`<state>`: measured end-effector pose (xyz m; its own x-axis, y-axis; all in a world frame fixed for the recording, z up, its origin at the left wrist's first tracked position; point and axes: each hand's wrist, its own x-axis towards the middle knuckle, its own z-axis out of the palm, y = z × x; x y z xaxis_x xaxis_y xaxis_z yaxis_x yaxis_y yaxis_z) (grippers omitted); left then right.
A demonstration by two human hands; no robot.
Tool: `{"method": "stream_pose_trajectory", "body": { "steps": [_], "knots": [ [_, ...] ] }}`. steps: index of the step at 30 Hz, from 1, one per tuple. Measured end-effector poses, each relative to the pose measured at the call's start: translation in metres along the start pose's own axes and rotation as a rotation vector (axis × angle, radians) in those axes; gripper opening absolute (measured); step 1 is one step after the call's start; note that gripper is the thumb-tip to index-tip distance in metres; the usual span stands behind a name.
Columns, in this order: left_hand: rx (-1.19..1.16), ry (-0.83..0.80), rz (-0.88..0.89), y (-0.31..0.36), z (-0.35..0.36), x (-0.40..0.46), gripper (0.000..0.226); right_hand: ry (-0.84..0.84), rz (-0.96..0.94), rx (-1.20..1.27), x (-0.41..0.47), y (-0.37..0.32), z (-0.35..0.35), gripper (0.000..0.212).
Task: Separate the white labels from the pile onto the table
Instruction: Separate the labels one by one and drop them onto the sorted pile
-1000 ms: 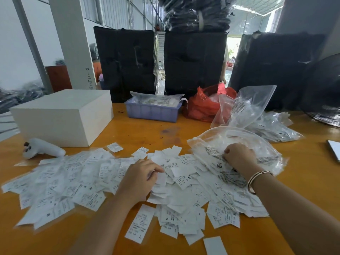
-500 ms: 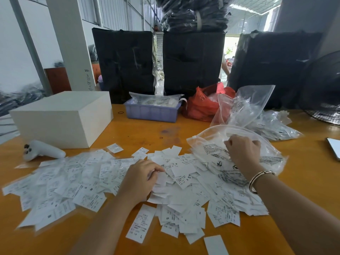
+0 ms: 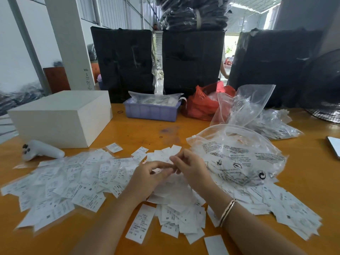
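A wide pile of white labels [image 3: 77, 183] with black print covers the front of the orange table [image 3: 139, 131], from the far left to the lower right. My left hand [image 3: 147, 179] and my right hand [image 3: 193, 170] meet above the middle of the pile, fingertips together. Both pinch a small bunch of white labels [image 3: 165, 153] that sticks up between them; the image is blurred there. A bangle sits on my right wrist. A large clear printed bag [image 3: 239, 157] lies on the labels just right of my right hand.
A white box [image 3: 60, 118] and a white controller [image 3: 42, 150] stand at the left. A purple tray [image 3: 152, 111], a red bag [image 3: 202, 103] and more clear bags [image 3: 272, 124] sit behind. A phone [image 3: 334, 146] lies at the right edge, a fan [image 3: 323, 92] beyond.
My right hand has left the clear bag and swung left to meet my left hand. My left hand has lifted off the pile, and both now pinch labels between them.
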<state>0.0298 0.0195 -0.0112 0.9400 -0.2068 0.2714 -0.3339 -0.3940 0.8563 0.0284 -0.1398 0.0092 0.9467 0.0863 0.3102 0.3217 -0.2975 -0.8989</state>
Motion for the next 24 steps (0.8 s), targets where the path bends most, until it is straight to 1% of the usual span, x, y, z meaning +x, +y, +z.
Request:
{"method": "stream_pose_trajectory", "body": {
  "steps": [1,4,5,6,8,9,11,13,15,19,21,24],
  "knots": [
    [-0.009,0.038,-0.003,0.000,0.001,0.000,0.005,0.004,0.004,-0.006,-0.001,0.002,0.002,0.015],
    [-0.132,0.155,-0.051,-0.003,-0.001,0.003,0.008,0.047,-0.036,-0.118,-0.005,0.009,-0.001,0.014],
    [-0.179,0.184,-0.073,-0.003,-0.003,0.003,0.008,0.062,-0.065,-0.217,-0.005,0.012,-0.006,0.018],
    [-0.213,0.209,-0.089,-0.003,-0.004,0.004,0.009,0.051,-0.098,-0.365,-0.006,0.016,-0.011,0.026],
    [-0.275,0.249,-0.115,-0.004,-0.004,0.005,0.008,-0.058,-0.136,-0.688,-0.008,0.021,-0.018,0.040],
    [-0.298,0.263,-0.127,-0.004,-0.004,0.006,0.007,-0.124,-0.135,-0.805,-0.010,0.023,-0.019,0.045],
    [-0.322,0.276,-0.145,-0.005,-0.003,0.007,0.006,-0.191,-0.144,-0.927,-0.012,0.027,-0.016,0.045],
    [-0.322,0.282,-0.147,-0.006,-0.003,0.007,0.008,-0.155,-0.186,-0.942,-0.011,0.028,-0.013,0.036],
    [-0.323,0.290,-0.146,-0.007,-0.004,0.007,0.011,-0.101,-0.218,-0.906,-0.011,0.027,-0.012,0.031],
    [-0.288,0.301,-0.139,-0.006,-0.006,0.005,0.012,0.060,-0.184,-0.654,-0.010,0.026,-0.014,0.027],
    [-0.264,0.310,-0.139,-0.005,-0.005,0.006,0.011,0.148,-0.176,-0.512,-0.010,0.027,-0.015,0.031],
    [-0.213,0.302,-0.143,-0.002,-0.004,0.007,0.008,0.221,-0.232,-0.390,-0.011,0.026,-0.017,0.049]
  ]
}}
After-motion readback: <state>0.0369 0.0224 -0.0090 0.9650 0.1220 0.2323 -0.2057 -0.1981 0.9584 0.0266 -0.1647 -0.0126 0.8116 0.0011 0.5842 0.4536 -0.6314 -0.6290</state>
